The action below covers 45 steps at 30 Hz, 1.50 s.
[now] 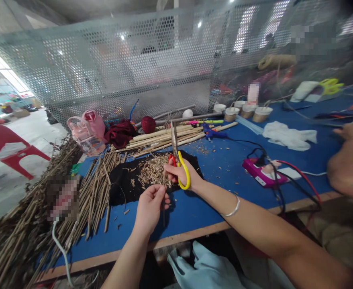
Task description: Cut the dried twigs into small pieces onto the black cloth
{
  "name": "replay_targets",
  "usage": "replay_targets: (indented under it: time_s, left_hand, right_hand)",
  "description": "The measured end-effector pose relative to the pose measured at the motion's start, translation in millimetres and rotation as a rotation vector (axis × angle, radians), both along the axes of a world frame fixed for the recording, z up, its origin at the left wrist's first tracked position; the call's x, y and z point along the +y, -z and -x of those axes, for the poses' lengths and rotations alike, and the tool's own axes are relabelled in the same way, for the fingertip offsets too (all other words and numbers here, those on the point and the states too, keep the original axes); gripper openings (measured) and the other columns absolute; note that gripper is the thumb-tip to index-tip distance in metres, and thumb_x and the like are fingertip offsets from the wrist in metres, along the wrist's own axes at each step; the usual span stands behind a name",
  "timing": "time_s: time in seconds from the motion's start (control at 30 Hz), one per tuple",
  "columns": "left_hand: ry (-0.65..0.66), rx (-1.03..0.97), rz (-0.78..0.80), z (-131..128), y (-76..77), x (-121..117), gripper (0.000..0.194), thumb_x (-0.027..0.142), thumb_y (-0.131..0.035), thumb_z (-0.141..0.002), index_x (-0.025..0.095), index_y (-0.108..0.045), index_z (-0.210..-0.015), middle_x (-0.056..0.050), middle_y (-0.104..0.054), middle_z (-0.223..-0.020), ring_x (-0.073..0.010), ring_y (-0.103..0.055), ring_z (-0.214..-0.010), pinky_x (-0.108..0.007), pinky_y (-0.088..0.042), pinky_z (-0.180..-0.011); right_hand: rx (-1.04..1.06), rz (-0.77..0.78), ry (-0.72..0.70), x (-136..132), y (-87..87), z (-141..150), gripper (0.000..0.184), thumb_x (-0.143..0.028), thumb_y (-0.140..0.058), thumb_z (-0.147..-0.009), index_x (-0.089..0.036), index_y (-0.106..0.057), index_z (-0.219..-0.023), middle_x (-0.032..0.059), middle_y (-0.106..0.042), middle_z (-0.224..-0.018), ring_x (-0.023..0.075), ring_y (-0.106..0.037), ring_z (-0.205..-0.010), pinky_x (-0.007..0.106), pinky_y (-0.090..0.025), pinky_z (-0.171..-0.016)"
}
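Observation:
Scissors (174, 140) with yellow and red handles rest in my right hand (182, 173), blades pointing up and away from me. Close by on the left, my left hand (152, 204) pinches a thin twig (164, 216), whose lower end hangs below the fingers. The fingertips of my right hand are near the twig's upper end; whether they touch it I cannot tell. Behind both hands lies a pile of chopped plant bits (154, 170) on a black cloth (120, 180). To the left, many long dry stalks (94, 196) lie in a loose bundle.
Pale sticks (164, 138), a dark red yarn ball (148, 125) and a blue glue gun (214, 132) lie farther back. At right are a purple power strip (259, 174) with cables, white gloves (289, 135) and another person's arm (351, 160). A perforated metal screen (128, 76) borders the blue table.

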<state>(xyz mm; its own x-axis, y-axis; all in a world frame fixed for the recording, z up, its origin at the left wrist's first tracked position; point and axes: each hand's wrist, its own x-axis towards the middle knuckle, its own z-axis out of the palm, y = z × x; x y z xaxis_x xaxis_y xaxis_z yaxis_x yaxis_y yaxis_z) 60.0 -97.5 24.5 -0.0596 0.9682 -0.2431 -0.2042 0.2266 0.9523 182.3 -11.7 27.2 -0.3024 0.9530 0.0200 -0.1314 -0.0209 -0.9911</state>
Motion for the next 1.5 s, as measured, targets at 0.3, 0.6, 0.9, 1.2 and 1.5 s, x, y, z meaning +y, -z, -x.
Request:
replay_targets:
  time_s: [0.3, 0.6, 0.9, 1.2, 1.5]
  left_hand:
    - [-0.346, 0.074, -0.118, 34.9, -5.8, 15.0, 0.039, 0.046, -0.066, -0.064, 0.014, -0.056, -0.084, 0.001, -0.055, -0.067, -0.0096, -0.055, -0.057, -0.017, -0.044, -0.045]
    - [-0.321, 0.382, -0.204, 29.1, 4.4, 11.6, 0.034, 0.045, -0.063, -0.068, 0.014, -0.064, -0.081, 0.001, -0.054, -0.055, -0.0082, -0.045, -0.045, -0.017, -0.035, -0.039]
    - [-0.24, 0.492, -0.179, 29.4, 5.5, 10.6, 0.032, 0.044, -0.062, -0.069, 0.015, -0.066, -0.081, 0.003, -0.052, -0.051, -0.0078, -0.043, -0.039, -0.018, -0.034, -0.038]
    - [-0.193, 0.527, -0.084, 30.0, 10.0, 12.3, 0.033, 0.046, -0.061, -0.068, 0.013, -0.065, -0.075, 0.002, -0.05, -0.046, -0.0085, -0.041, -0.037, -0.019, -0.033, -0.036]
    - [-0.131, 0.632, -0.125, 40.3, 9.1, 8.5, 0.033, 0.046, -0.055, -0.072, 0.015, -0.064, -0.079, -0.003, -0.061, -0.06, -0.0132, -0.053, -0.052, -0.021, -0.039, -0.047]
  right_hand:
    - [-0.664, -0.425, -0.403, 5.5, -8.3, -27.9, 0.055, -0.073, -0.039, -0.071, -0.018, -0.043, -0.069, -0.0033, -0.044, -0.061, 0.0076, -0.036, -0.052, 0.021, -0.03, -0.047]
    - [-0.966, -0.443, -0.498, -2.6, -22.4, -33.6, 0.053, -0.071, -0.045, -0.07, -0.018, -0.049, -0.072, -0.0013, -0.048, -0.062, 0.0098, -0.04, -0.054, 0.021, -0.028, -0.049]
    - [-1.071, -0.451, -0.378, -3.2, -14.5, -30.2, 0.055, -0.074, -0.048, -0.064, -0.019, -0.053, -0.07, 0.0015, -0.052, -0.062, 0.0106, -0.041, -0.049, 0.022, -0.027, -0.046]
    - [-1.071, -0.335, -0.362, -3.5, -7.6, -25.5, 0.059, -0.076, -0.054, -0.055, -0.018, -0.055, -0.058, -0.0004, -0.049, -0.048, 0.009, -0.039, -0.04, 0.023, -0.024, -0.04]
    - [-1.123, -0.36, -0.356, 10.0, -5.5, -32.5, 0.06, -0.077, -0.049, -0.059, -0.018, -0.055, -0.057, -0.0009, -0.047, -0.048, 0.0097, -0.038, -0.044, 0.023, -0.024, -0.044]
